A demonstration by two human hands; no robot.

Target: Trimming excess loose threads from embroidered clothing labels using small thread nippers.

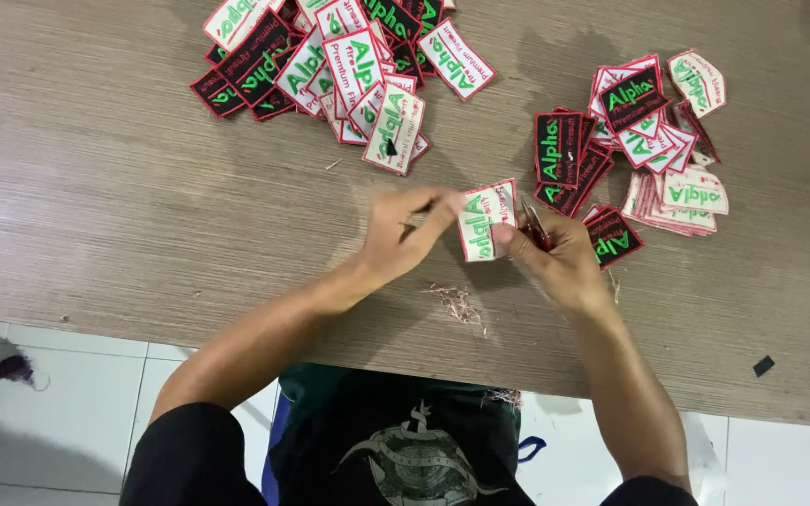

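Both hands meet above the wooden table (pixel 96 187): the left hand (pixel 403 234) pinches the left edge of a white embroidered patch (pixel 485 221), while the right hand (pixel 555 253) clamps its right edge together with a small snipper (pixel 534 225). Patch piles lie at 11 o'clock (pixel 330 56) and 2 o'clock (pixel 649 141); bare tabletop spreads toward 9 o'clock, thread scraps (pixel 457 302) near the front edge.

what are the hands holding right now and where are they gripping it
Both hands hold one white embroidered patch: the left hand pinches its left edge, the right hand its right edge. The right hand also holds small thread snips, mostly hidden.
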